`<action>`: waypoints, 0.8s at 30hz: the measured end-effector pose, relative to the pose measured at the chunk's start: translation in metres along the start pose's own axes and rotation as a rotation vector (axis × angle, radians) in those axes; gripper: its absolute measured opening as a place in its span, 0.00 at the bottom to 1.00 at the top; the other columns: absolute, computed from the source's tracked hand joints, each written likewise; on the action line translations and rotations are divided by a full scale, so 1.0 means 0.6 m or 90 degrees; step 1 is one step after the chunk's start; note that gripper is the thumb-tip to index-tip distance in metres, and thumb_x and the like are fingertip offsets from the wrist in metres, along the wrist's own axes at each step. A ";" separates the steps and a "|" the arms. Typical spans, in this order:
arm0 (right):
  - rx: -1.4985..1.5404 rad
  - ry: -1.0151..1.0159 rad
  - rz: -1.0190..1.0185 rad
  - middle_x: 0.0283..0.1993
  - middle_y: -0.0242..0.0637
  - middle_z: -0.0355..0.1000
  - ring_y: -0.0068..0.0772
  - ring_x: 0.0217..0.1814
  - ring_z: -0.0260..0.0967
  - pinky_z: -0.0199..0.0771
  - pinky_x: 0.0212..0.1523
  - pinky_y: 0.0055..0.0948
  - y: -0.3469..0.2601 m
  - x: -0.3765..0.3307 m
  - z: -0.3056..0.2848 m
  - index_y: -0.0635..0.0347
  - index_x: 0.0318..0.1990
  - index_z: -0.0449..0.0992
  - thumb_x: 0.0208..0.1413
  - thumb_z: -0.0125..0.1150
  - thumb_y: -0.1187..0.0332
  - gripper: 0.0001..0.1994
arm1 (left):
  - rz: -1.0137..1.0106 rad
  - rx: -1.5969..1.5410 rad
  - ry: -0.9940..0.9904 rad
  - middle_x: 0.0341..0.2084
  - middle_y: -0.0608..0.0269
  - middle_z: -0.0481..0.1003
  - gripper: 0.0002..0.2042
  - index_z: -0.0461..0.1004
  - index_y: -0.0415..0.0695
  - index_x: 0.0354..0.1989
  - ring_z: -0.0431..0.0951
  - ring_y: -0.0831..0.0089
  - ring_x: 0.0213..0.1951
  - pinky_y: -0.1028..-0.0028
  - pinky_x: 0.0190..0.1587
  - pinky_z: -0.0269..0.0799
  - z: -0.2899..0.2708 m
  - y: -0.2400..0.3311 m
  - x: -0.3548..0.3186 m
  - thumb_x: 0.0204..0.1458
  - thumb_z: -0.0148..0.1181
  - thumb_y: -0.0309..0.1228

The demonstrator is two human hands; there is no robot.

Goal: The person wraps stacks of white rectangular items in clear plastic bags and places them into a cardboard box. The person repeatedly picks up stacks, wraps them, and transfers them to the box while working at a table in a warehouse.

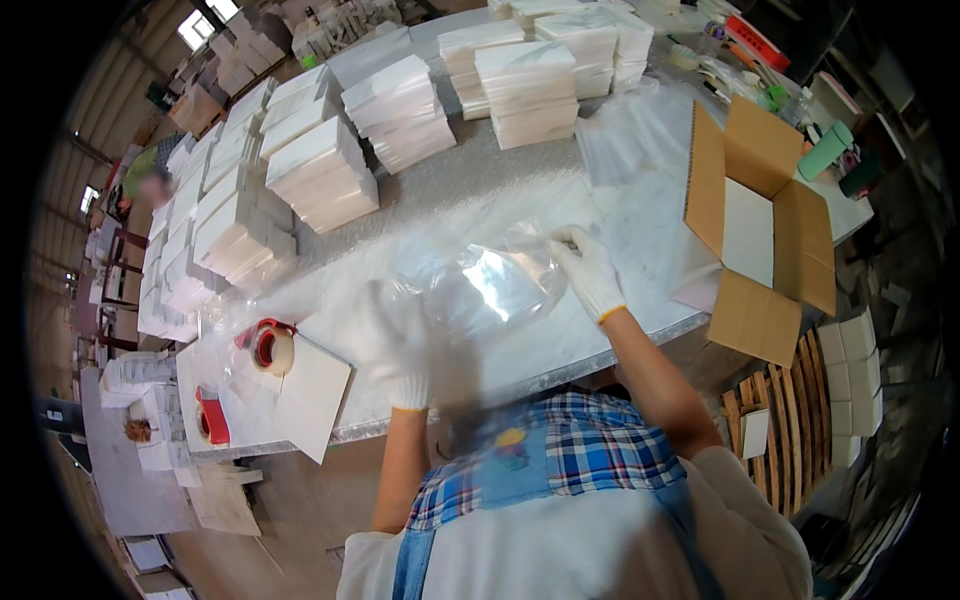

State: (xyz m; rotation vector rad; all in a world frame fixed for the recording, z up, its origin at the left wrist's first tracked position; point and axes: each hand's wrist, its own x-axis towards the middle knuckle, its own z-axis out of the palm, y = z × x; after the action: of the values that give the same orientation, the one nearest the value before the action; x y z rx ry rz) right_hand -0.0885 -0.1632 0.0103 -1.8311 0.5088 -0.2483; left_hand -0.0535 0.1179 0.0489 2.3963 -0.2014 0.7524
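Note:
A clear plastic bag (492, 285) is spread above the table in front of me, shining where light strikes it. My right hand (592, 272), in a white knit glove, pinches the bag's right end between thumb and fingers. My left hand (392, 335), gloved the same way, is at the bag's left side, so smeared by motion that its fingers cannot be made out. Whether it touches the bag is unclear. Left of it, a tape dispenser (272, 348) rests by a white tile (314, 390) that juts over the table's front edge.
Stacks of white tiles (318, 175) line the table's back and left. More clear plastic bags (635, 135) lie at the far right. An open cardboard box (752, 310) with white inside stands at the right. A second red tape dispenser (212, 417) sits near the left corner.

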 end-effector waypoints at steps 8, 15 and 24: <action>0.327 -0.163 0.061 0.56 0.39 0.77 0.26 0.56 0.73 0.74 0.57 0.25 -0.049 -0.102 0.029 0.66 0.68 0.70 0.65 0.62 0.71 0.24 | -0.273 -0.574 -0.434 0.46 0.50 0.81 0.21 0.78 0.34 0.53 0.81 0.65 0.47 0.67 0.49 0.78 0.027 0.117 -0.039 0.58 0.68 0.39; 0.449 -0.260 0.128 0.60 0.42 0.76 0.28 0.57 0.74 0.75 0.55 0.23 -0.070 -0.132 0.024 0.64 0.75 0.62 0.65 0.63 0.71 0.31 | -0.425 -0.721 -0.469 0.33 0.66 0.82 0.11 0.83 0.37 0.44 0.77 0.80 0.32 0.78 0.36 0.70 0.011 0.127 -0.028 0.63 0.64 0.33; 0.315 -0.094 0.129 0.55 0.35 0.79 0.20 0.46 0.72 0.73 0.46 0.19 -0.030 -0.122 0.025 0.60 0.71 0.69 0.65 0.64 0.68 0.27 | -0.432 -0.594 -0.397 0.26 0.72 0.78 0.08 0.83 0.40 0.42 0.72 0.82 0.26 0.78 0.30 0.67 0.027 0.059 -0.043 0.63 0.63 0.32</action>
State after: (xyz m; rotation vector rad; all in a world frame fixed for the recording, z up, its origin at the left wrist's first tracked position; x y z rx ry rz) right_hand -0.1431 -0.1119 0.0287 -1.2956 0.4755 -0.0878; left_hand -0.0785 0.0790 0.0418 1.5377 0.0299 -0.3705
